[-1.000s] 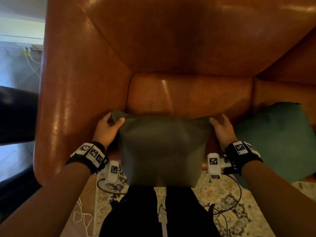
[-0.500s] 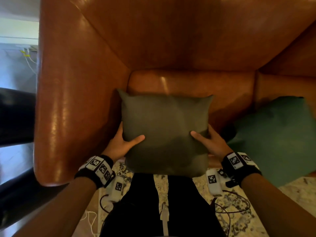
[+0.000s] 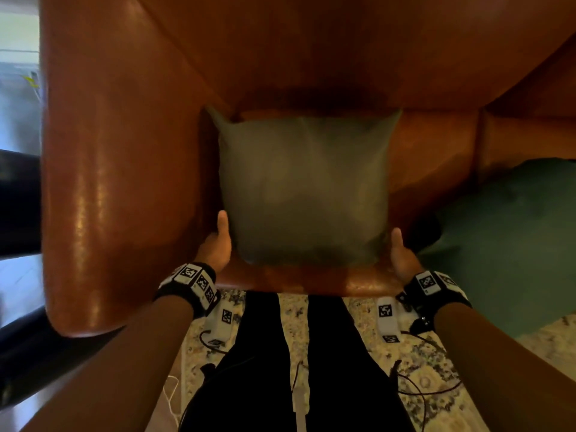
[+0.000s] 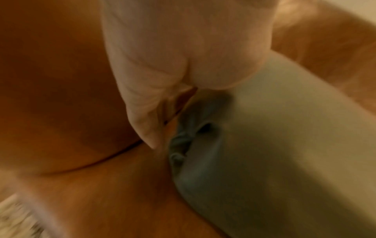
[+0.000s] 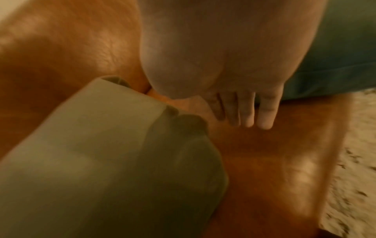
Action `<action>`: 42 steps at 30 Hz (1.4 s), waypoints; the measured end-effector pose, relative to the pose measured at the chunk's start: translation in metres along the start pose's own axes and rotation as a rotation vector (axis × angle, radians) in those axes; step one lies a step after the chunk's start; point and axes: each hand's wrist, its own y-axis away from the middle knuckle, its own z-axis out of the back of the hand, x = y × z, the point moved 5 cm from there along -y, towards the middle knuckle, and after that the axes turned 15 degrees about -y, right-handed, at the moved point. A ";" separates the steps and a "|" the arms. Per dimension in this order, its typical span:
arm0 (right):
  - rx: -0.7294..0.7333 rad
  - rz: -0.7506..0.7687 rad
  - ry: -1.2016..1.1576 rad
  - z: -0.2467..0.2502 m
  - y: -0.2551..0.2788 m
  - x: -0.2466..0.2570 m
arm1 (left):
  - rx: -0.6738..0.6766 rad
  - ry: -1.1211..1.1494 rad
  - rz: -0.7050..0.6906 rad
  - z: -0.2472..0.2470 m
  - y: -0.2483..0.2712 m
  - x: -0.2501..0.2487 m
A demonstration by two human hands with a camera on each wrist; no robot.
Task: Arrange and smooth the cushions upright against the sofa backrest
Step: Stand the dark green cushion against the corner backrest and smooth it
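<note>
An olive-grey cushion (image 3: 304, 188) stands on the brown leather seat (image 3: 311, 279), its top leaning toward the sofa backrest (image 3: 311, 51). My left hand (image 3: 216, 244) lies flat against the cushion's lower left side, thumb pointing up. My right hand (image 3: 402, 254) sits at the lower right corner, thumb up too. In the left wrist view the left hand (image 4: 162, 64) is straight beside the cushion (image 4: 274, 145) edge. In the right wrist view the right hand's straight fingers (image 5: 246, 112) point down at the seat, a little apart from the cushion (image 5: 91, 153) corner.
A teal cushion (image 3: 505, 238) lies slumped on the neighbouring seat to the right. The sofa's thick left armrest (image 3: 103, 182) stands close beside the olive cushion. A patterned rug (image 3: 405, 363) with cables covers the floor below. A dark object (image 3: 15, 201) is beyond the armrest.
The olive cushion went from hanging in front of the seat to standing on it, pushed back toward the backrest. Both hands slid from gripping its face down to its lower corners.
</note>
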 end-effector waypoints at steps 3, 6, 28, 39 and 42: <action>0.166 -0.042 -0.236 0.000 -0.056 -0.042 | 0.102 0.130 -0.035 -0.012 -0.007 0.007; 0.127 -0.055 -0.436 -0.021 -0.004 -0.005 | 0.112 0.318 -0.026 -0.017 -0.027 0.015; 0.213 -0.031 -0.194 -0.009 0.022 0.006 | 0.282 0.200 -0.046 -0.021 -0.025 0.002; 0.058 0.075 -0.209 -0.007 0.013 -0.001 | 0.138 -0.059 -0.142 -0.012 -0.028 -0.004; 0.087 0.072 -0.402 -0.007 0.019 0.000 | 0.119 -0.095 -0.135 -0.011 -0.028 -0.004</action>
